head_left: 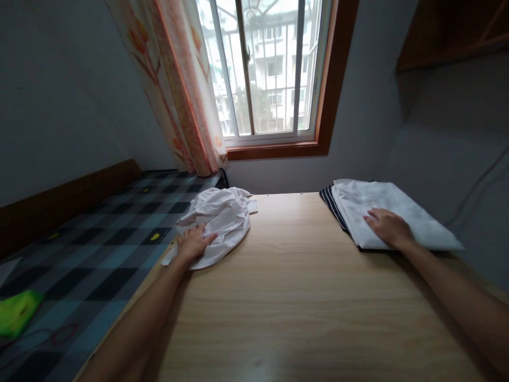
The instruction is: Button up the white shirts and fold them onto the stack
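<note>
Left hand (194,244) lies unclenched on crumpled white cloth (222,209); right hand (389,227) likewise on folded white fabric (382,196); bed (127,244) beside bench (278,297).

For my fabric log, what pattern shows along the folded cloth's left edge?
The left edge is dark with white stripes, head view.

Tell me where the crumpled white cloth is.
In the head view, the crumpled white cloth lies at the far left corner of the wooden table, beside the checked bed, with the left hand on its near side.
</note>
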Available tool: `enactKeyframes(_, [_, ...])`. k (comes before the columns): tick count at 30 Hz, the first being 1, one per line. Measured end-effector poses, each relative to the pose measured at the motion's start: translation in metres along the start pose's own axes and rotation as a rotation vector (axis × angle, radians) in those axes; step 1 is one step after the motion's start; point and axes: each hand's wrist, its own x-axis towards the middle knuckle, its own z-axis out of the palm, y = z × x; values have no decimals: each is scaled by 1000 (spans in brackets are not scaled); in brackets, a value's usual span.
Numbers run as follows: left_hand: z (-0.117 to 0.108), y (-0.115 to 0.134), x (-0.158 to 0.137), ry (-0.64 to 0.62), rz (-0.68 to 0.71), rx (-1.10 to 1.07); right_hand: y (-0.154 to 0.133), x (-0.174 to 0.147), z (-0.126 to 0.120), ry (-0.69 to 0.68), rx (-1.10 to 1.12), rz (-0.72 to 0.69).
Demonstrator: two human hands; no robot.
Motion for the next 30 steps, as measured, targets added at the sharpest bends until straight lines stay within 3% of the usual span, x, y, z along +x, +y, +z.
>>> enactKeyframes(5, [9, 21, -10, 238, -17, 57, -15, -37, -9, 129, 178, -7])
enactKeyframes(9, [-11, 71, -21, 312, 26, -213, -51, -72, -20, 202, 510, 76])
enactKeyframes(11, [-21, 105, -37, 272, 104, -396, -82, -88, -26, 161, 721, 133])
enactKeyframes(13, [-26, 139, -64, 198, 237, -527, -119, -100, -32, 23, 996, 196])
enactKeyframes(17, [-25, 190, -132, -35, 529, -712, -188, -109, -47, -444, 1627, 380])
enactKeyframes(20, [-22, 202, -168, -303, 905, -698, -218, -108, -55, -686, 1808, 386])
enactKeyframes(22, [-22, 198, -173, -380, 1126, -618, -226, -108, -55, -679, 1764, 389])
enactKeyframes(23, [-22, 193, -169, -345, 1167, -581, -226, -109, -53, -650, 1722, 399])
enactKeyframes(25, [-22, 177, -150, -148, 1073, -520, -220, -110, -47, -593, 1647, 419])
enactKeyframes(28, [-18, 143, -104, 182, 698, -378, -203, -108, -40, -552, 1568, 420])
enactKeyframes(30, [-11, 117, -73, 264, 433, -238, -191, -103, -41, -494, 1496, 396])
